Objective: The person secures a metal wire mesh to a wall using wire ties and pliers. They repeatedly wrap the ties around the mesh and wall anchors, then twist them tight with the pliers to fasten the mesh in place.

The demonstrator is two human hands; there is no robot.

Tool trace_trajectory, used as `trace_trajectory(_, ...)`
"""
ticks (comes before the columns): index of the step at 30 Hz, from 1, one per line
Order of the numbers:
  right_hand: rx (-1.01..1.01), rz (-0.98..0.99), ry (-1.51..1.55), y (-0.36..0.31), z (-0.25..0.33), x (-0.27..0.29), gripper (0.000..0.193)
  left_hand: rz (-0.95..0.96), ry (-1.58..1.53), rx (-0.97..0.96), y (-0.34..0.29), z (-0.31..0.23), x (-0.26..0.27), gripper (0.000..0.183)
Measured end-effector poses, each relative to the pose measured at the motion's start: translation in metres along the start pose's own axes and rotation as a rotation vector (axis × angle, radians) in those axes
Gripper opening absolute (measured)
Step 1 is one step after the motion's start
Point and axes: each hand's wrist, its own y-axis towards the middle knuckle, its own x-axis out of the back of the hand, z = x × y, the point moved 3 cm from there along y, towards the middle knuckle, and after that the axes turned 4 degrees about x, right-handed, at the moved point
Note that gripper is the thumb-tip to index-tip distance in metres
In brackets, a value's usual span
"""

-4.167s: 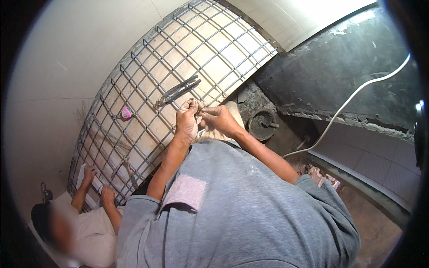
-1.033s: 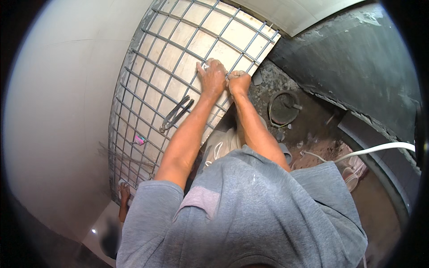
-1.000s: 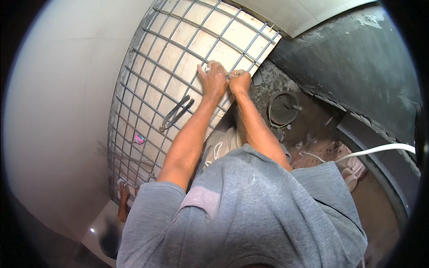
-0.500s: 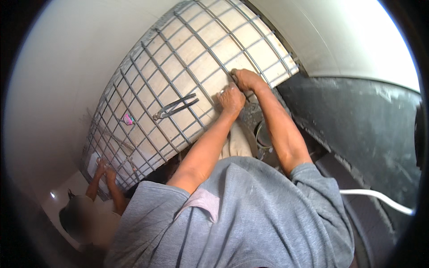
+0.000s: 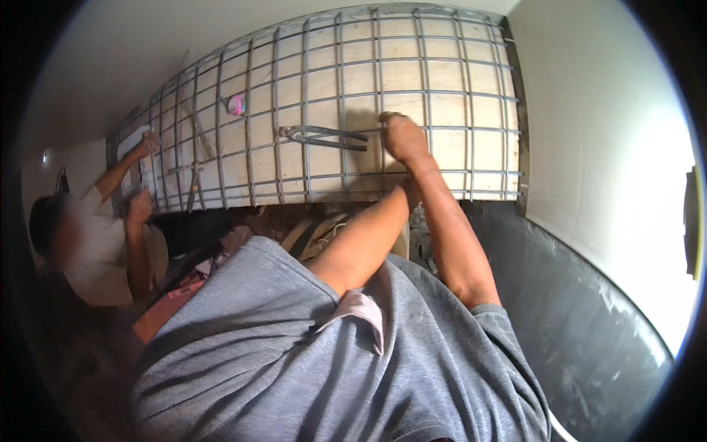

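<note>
A grid of grey steel bars (image 5: 341, 72) lies over pale wooden boards (image 5: 479, 77). My right hand (image 5: 404, 138) is closed in a fist at the grid, beside a lengthwise bar crossing. A small dark bit shows at its fingertips, but what it grips is hidden. My left hand (image 5: 410, 188) is mostly hidden behind my right wrist, low by the near edge of the boards; its fingers do not show. Left of my right hand, a pair of long-handled pincers (image 5: 324, 138) rests on the bars, its handles toward me.
A pink-wrapped item (image 5: 236, 104) sits on the grid. Another hand tool (image 5: 194, 188) lies near the left end, where a co-worker (image 5: 110, 243) has both hands by the mesh. Pale walls (image 5: 582, 132) bound the right; a dark panel (image 5: 567, 295) stands below.
My view has turned, so the grid lies more level across it. My left hand has slipped down behind my right wrist. The co-worker's hands have moved apart.
</note>
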Motion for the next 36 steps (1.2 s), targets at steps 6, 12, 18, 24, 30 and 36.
trace_trajectory(6, 0.319, 0.300, -0.536, 0.031, 0.093, -0.081, 0.049, 0.093, -0.072, 0.046, -0.044, -0.004, -0.006, 0.027)
trace_trajectory(12, 0.358, 0.501, -0.562, 0.049, 0.090, -0.106, 0.066, 0.077, 0.025, 0.059, -0.048, 0.000, 0.000, 0.023)
trace_trajectory(18, 0.398, 0.554, -0.598, 0.036, 0.109, -0.097, 0.061, 0.054, 0.218, 0.001, -0.053, 0.007, -0.005, 0.023)
trace_trajectory(24, 0.149, 0.490, 0.117, 0.044, 0.094, -0.058, 0.059, -0.070, 0.861, -0.350, -0.046, 0.003, -0.016, 0.025)
trace_trajectory(30, -0.182, 0.280, 1.121, -0.034, 0.006, 0.050, 0.049, -0.203, 1.483, -0.549, -0.042, -0.034, -0.002, 0.019)
trace_trajectory(36, -0.439, -0.223, 1.219, -0.145, -0.050, 0.126, 0.024, -0.156, 1.744, -0.690, -0.058, -0.053, 0.001, 0.016)
